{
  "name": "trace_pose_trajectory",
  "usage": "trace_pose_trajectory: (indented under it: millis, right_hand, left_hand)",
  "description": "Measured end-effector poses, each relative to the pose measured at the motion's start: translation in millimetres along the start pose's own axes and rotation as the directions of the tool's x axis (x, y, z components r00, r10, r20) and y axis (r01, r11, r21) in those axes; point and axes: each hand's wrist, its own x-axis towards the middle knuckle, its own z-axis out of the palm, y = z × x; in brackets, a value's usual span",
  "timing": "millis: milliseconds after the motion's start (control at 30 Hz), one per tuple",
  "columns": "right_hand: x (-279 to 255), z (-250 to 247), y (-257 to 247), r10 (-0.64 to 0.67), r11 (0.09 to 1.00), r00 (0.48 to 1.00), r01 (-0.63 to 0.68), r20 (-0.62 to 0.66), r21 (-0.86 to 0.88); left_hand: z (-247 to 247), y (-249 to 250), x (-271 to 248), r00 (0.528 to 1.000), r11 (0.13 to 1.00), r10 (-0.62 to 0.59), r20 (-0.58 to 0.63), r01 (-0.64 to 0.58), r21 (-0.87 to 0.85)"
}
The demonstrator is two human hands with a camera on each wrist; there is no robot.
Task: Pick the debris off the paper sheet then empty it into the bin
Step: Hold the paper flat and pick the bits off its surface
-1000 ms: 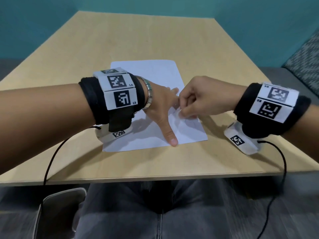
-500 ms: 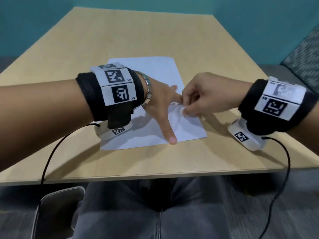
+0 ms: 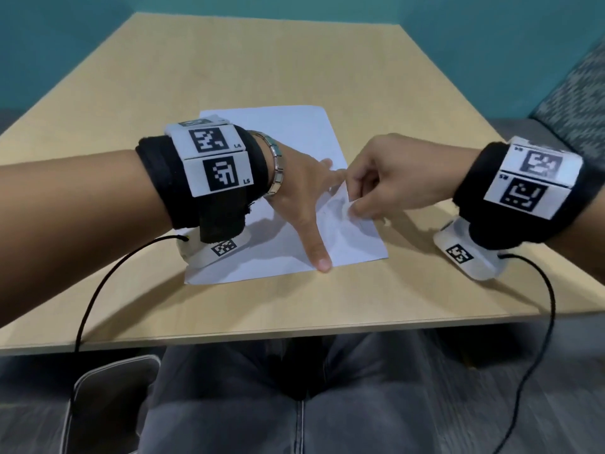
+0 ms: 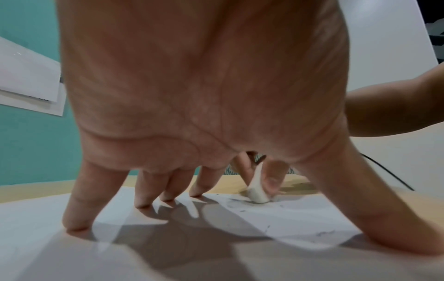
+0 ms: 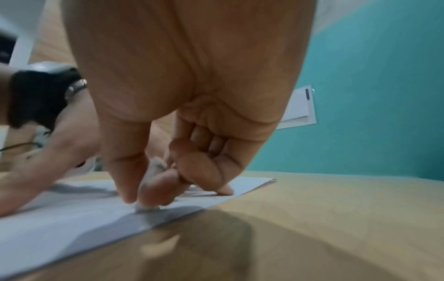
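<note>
Fingertips (image 4: pixel 271 182) of the right hand (image 3: pixel 389 178) pinch a white eraser (image 4: pixel 257 192) upright against the paper sheet (image 3: pixel 288 132). Left hand (image 3: pixel 301 204) splays flat, pinning the sheet. Dark debris (image 4: pixel 321 233) lies scattered just near of the eraser, right hand closest.

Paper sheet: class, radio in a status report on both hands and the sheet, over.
Left hand flat, fingers spread, pinning paper sheet. Right hand pinching white eraser against sheet near its right edge. Dark specks of debris on sheet. Nothing blocking.
</note>
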Motion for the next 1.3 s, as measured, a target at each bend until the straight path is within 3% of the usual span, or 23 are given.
trace_pose_trajectory:
  millis: [133,267,400,667,833,967,1100,1233,1300]
  right_hand:
    - [-8,10,-13,-0.054,0.998,0.978,0.045,0.2,0.05]
    - [1,-4,1,0.025,1.0,1.0,-0.025,-0.008,-0.018]
    - [-3,9,-8,-0.023,1.0,0.997,0.024,0.079,-0.011]
    - [-2,11,-10,-0.001,1.0,0.997,-0.001,0.084,0.019]
    - [6,3,-7,0.049,0.999,0.998,-0.048,-0.033,0.025]
    - [-5,16,-18,-0.039,0.992,0.989,0.02,0.145,0.126]
    - [2,8,-7,0.0,0.999,1.0,0.001,-0.027,0.047]
    - [-2,19,-18,-0.065,0.995,0.99,0.054,0.123,0.084]
    - [2,14,-13,-0.025,0.998,0.999,0.023,0.031,0.06]
  left_hand:
    - [0,-2,0,1.0,1.0,0.01,0.005,-0.01,0.014]
    - [-2,0,-2,1.0,0.999,-0.006,0.014,0.005,0.033]
    - [-4,-4,-7,0.999,0.999,0.039,-0.002,-0.039,0.014]
    - [-7,-1,0,0.995,0.994,0.095,0.015,-0.094,-0.055]
    - [-4,-1,0,0.995,0.994,0.103,0.013,-0.103,-0.03]
    - [3,-9,0,0.992,0.99,0.127,-0.008,-0.127,-0.06]
    - [2,-6,-6,0.997,0.996,0.074,-0.023,-0.075,-0.052]
    - [-2,-1,-11,0.995,0.995,0.094,-0.027,-0.094,-0.022]
    - [-2,2,-14,0.995,0.995,0.093,-0.036,-0.094,-0.034]
